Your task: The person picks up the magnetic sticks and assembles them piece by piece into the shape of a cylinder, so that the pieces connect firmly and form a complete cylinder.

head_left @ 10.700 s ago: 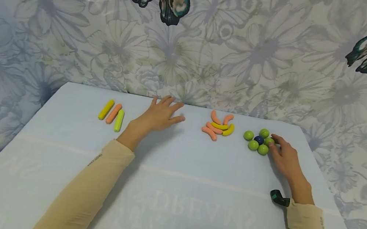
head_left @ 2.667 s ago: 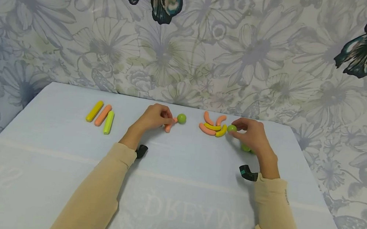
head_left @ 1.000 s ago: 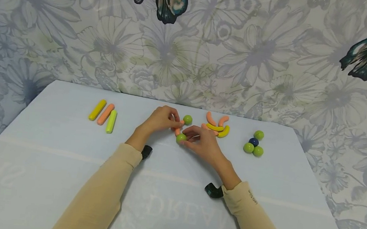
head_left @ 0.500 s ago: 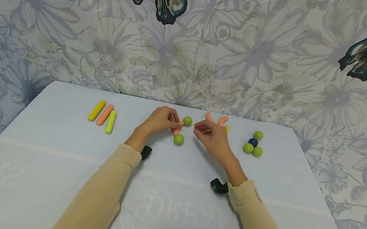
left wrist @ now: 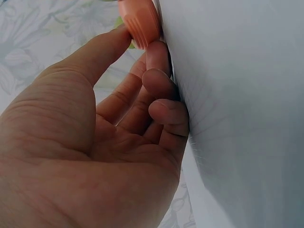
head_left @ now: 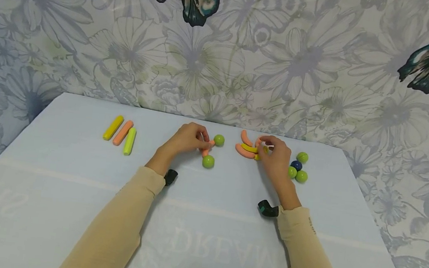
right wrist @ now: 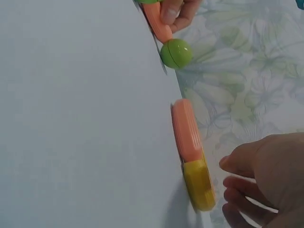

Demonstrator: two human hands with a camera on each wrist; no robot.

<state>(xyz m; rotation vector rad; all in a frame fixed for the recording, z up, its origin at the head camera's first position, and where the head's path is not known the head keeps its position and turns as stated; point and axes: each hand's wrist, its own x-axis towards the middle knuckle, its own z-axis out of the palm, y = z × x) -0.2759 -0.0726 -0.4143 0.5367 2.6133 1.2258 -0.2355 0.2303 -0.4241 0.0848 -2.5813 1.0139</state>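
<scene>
My left hand (head_left: pixel 189 139) pinches a small curved orange piece (head_left: pixel 205 152) between thumb and fingertip, low over the white table; in the left wrist view the orange piece (left wrist: pixel 140 21) shows at the fingertips. One green ball (head_left: pixel 219 140) lies at its far end, another green ball (head_left: pixel 208 162) at its near end. My right hand (head_left: pixel 274 157) hovers over the cluster of curved pieces, partly covering it. Orange pieces (head_left: pixel 244 151) and a yellow banana-shaped piece (head_left: pixel 249 148) still show there. The right wrist view has its fingers (right wrist: pixel 242 159) loosely bent, apart from the yellow piece (right wrist: pixel 199 187), with nothing between them.
Right of the cluster, green balls (head_left: pixel 301 176) surround a dark blue ball (head_left: pixel 296 165). Straight yellow (head_left: pixel 113 127), orange (head_left: pixel 123 133) and light green (head_left: pixel 130 141) sticks lie at the left. The table (head_left: pixel 206 219) meets a floral wall (head_left: pixel 221 65) behind.
The right hand set a green ball at the orange piece's near end, let go and moved right to the cluster. Earlier, the left hand was empty and both green balls lay with the blue one.
</scene>
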